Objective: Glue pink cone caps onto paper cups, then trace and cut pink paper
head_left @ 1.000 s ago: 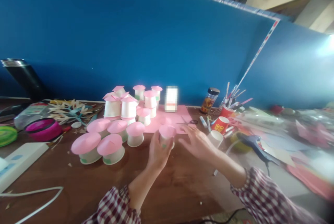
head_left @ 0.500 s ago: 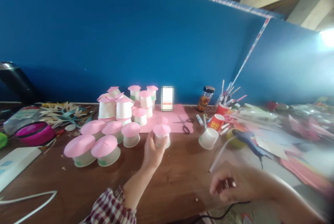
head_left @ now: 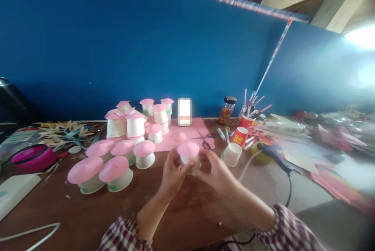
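At the middle of the table is a white paper cup (head_left: pixel 187 160) turned upside down, with a pink paper cone (head_left: pixel 188 149) on top like a roof. My left hand (head_left: pixel 175 173) is closed around its left side, thumb across the front. My right hand (head_left: pixel 212 167) curves around the right side, thumb low and fingers at the cup; the exact contact is partly hidden. Just left stands another pink-topped cup (head_left: pixel 144 155), with several more behind and beside it. Right of my hands, a plain white cup (head_left: pixel 232 154) stands without a cone.
Scissors (head_left: pixel 206 138) lie on pink paper (head_left: pixel 166 145) behind the cup. Further right are a red cup (head_left: pixel 239 137), a lidded jar (head_left: pixel 227 110) and a blue glue gun (head_left: pixel 275 153) with a cord. At left sit a magenta round container (head_left: pixel 33 159) and a white box (head_left: pixel 17 192).
My right hand has come in from the lower right to the cup in my left hand. The left hand stays around that cup. The view has shifted slightly.
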